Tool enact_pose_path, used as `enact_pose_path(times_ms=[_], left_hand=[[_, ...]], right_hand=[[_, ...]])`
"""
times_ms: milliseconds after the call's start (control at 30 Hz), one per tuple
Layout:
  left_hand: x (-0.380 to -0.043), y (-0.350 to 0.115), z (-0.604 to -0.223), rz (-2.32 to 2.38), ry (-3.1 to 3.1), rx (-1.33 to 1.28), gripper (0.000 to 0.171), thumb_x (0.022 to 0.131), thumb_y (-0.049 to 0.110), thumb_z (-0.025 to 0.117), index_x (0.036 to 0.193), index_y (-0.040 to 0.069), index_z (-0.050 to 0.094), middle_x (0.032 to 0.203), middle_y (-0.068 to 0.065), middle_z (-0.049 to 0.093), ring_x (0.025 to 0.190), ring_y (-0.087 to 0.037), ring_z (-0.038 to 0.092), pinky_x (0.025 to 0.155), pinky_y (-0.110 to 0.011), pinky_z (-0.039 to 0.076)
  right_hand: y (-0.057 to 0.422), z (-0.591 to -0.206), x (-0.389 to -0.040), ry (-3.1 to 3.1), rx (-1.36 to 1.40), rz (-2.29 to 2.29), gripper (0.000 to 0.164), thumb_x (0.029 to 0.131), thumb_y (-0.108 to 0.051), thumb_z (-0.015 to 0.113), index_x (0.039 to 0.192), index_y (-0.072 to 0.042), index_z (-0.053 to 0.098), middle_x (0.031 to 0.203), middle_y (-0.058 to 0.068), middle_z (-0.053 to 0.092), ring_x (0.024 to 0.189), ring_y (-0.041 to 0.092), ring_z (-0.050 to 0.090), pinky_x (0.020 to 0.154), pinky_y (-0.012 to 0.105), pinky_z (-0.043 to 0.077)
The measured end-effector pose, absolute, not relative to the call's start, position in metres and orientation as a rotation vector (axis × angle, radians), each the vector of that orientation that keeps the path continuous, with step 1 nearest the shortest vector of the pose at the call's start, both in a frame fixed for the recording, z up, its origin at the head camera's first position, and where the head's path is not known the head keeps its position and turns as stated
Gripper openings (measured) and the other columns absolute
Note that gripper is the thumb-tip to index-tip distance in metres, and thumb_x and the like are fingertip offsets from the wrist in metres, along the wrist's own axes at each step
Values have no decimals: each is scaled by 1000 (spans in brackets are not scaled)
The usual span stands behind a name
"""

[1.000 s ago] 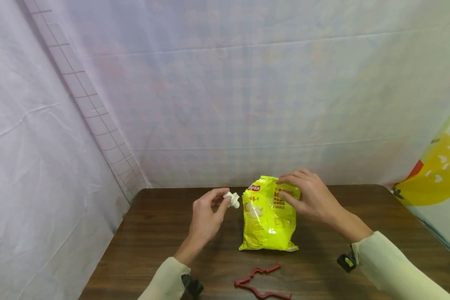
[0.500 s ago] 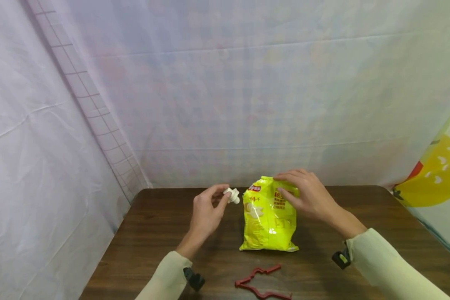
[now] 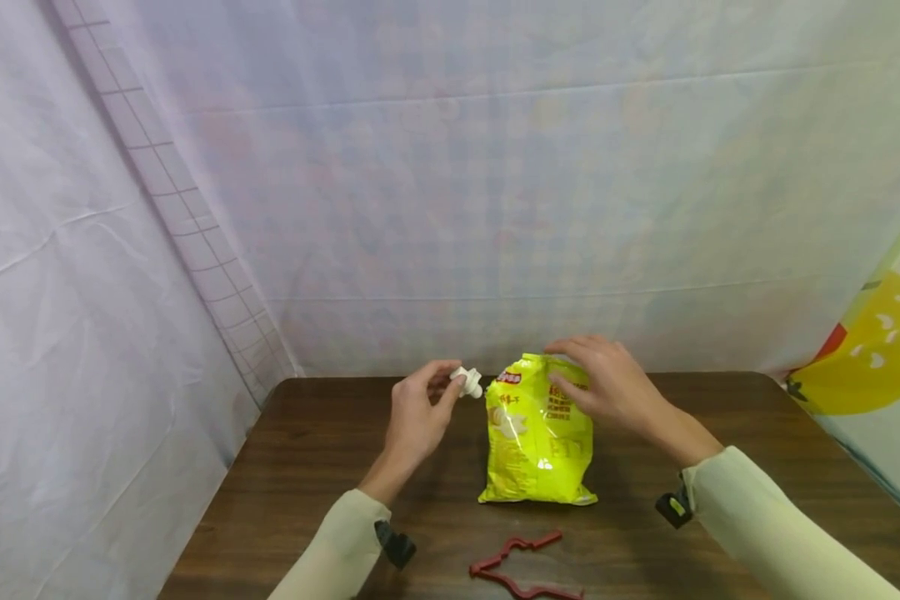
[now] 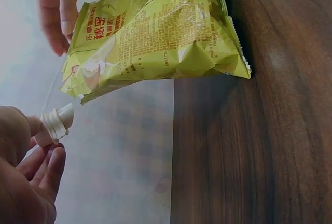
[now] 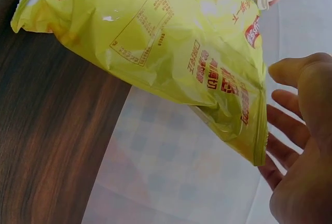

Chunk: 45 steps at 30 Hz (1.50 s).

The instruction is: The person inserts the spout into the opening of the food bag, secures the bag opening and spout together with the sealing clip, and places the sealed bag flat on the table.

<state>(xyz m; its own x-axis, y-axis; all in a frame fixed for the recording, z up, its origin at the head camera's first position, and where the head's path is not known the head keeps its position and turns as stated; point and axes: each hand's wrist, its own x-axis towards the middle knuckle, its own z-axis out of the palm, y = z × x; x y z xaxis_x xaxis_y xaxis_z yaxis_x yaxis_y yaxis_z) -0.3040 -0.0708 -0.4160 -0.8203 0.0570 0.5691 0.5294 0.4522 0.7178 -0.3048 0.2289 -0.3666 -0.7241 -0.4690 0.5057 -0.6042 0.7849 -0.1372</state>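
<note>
Red plastic hinged clip [image 3: 501,575] nearest, flat on the bench [image 3: 285,483], its two arms splayed apart; no hand on it. Left sleeve passes close by, so a low swing of that forearm might knock the clip away.

Next out, left hand [image 3: 417,417]: thumb and fingers pinch a small white spout piece [image 4: 54,125] with ridged collar, narrow grip, narrow end pointing at the bag. Small contact area, judging by the left wrist view; a bump or a loose pinch could drop it.

Yellow potato chip bag [image 3: 536,442] stands on the bench beyond the clip, top corner on the spout side looking ragged, likely torn. Spout sits just beside that corner, not touching. Pulling there might lengthen the tear; tipping might spill whatever is inside.

Right hand [image 3: 615,379] loosely spread about the opposite top edge, fingers behind, thumb apart from them; no firm pinch shown, actual contact hard to tell. Weak support, probably: a push from the spout side could slide or topple the bag backward.

Far: pale fabric backdrop [image 3: 495,208] behind the bench.
</note>
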Motion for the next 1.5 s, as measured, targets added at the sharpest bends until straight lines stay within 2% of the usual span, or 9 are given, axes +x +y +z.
enact_pose_path(times_ms=[200, 367, 633, 1000, 1233, 1500], left_hand=[[-308, -68, -417, -1374, -2215, -489, 24, 104, 18, 76, 125, 7, 78, 118, -9, 82, 97, -19, 79, 87, -28, 66], [-308, -65, -415, -1385, -2219, -495, 24, 104, 18, 76, 125, 8, 78, 119, -9, 82, 98, -19, 79, 88, -29, 66], [-306, -61, -413, -1394, -2238, -499, 25, 105, 22, 75, 126, 10, 77, 120, -6, 81, 100, -18, 79, 89, -29, 65], [-300, -55, -411, -1394, -2256, -538, 24, 105, 25, 74, 126, 12, 78, 118, -4, 81, 100, -15, 78, 90, -26, 65], [-296, -52, -412, -1398, -2271, -622, 25, 106, 27, 74, 128, 16, 77, 118, -1, 81, 102, -12, 77, 90, -27, 65], [-291, -52, -412, -1407, -2251, -689, 25, 106, 30, 74, 128, 18, 77, 118, 0, 81, 103, -12, 78, 90, -26, 65]], right_hand=[[225, -364, -305, -2605, 768, 392, 46, 105, -29, 73, 146, -11, 66, 142, 13, 72, 128, 40, 67, 103, 68, 51], [225, -364, -305, -2602, 780, 394, 43, 106, -27, 71, 144, -8, 67, 139, 14, 74, 123, 40, 71, 103, 68, 53], [223, -364, -306, -2581, 799, 407, 40, 105, -25, 72, 141, -6, 69, 135, 14, 76, 115, 35, 75, 97, 60, 61], [219, -358, -298, -2589, 793, 432, 37, 105, -28, 73, 137, -9, 72, 130, 12, 78, 104, 28, 78, 88, 52, 65], [217, -356, -296, -2595, 790, 434, 36, 105, -32, 74, 133, -9, 74, 123, 11, 79, 99, 25, 76, 82, 49, 64], [215, -354, -294, -2623, 769, 402, 40, 104, -37, 73, 136, -13, 73, 125, 8, 79, 98, 23, 75, 80, 47, 63]])
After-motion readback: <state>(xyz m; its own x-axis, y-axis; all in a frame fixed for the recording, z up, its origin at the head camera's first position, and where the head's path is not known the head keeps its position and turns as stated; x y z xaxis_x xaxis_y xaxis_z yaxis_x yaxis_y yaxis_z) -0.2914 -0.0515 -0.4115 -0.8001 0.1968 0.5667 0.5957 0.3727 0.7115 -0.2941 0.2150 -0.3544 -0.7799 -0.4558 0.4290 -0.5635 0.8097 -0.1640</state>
